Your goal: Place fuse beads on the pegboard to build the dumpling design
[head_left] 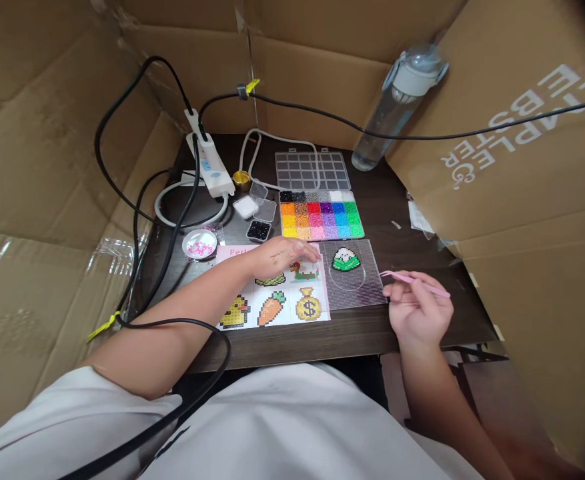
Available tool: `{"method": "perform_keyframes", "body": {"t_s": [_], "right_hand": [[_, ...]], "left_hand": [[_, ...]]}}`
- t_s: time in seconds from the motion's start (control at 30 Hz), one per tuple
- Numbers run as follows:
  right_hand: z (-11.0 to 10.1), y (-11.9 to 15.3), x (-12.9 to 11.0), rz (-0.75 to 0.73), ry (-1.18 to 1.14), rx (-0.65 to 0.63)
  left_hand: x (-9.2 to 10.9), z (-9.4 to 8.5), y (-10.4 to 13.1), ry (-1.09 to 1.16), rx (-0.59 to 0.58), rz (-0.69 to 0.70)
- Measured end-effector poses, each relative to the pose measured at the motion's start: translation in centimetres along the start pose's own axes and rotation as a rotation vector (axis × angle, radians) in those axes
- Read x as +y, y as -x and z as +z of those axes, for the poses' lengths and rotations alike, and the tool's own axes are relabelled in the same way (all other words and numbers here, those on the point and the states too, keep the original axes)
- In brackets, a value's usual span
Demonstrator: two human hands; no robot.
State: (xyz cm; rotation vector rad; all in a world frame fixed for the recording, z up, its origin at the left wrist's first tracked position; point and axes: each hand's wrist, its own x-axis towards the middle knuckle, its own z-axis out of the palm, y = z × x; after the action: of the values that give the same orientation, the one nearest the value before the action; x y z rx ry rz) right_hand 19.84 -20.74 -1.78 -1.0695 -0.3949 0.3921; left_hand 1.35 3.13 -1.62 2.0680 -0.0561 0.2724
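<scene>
My right hand (419, 308) is closed around pink tweezers (429, 287), whose tips point left toward the pegboard's right edge. My left hand (287, 257) lies over the top of the printed pattern sheet (295, 312), fingers stretched toward the pegboard and apparently holding nothing. On the clear pegboard (332, 298) sits a bead figure (345, 260) in white and green with a black outline. A clear ring shape lies just below it. Behind my left hand, the bead box (322, 215) shows rows of many colors. The sheet shows a carrot, a money bag and other pixel pictures.
A white dish (199, 245) holds pink and white beads. Small boxes of white (246, 207) and black beads (259, 231) stand near it. A power strip (212, 167), black cables, a water bottle (392, 107) and cardboard walls (312, 73) surround the table.
</scene>
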Motion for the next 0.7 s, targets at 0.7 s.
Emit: {"method": "perform_keyframes", "body": {"t_s": [0.7], "right_hand": [[-1.1, -2.8, -0.9, 0.403, -0.287, 0.334]], "left_hand": [[-0.8, 0.1, 0.0, 0.023, 0.018, 0.050]]}}
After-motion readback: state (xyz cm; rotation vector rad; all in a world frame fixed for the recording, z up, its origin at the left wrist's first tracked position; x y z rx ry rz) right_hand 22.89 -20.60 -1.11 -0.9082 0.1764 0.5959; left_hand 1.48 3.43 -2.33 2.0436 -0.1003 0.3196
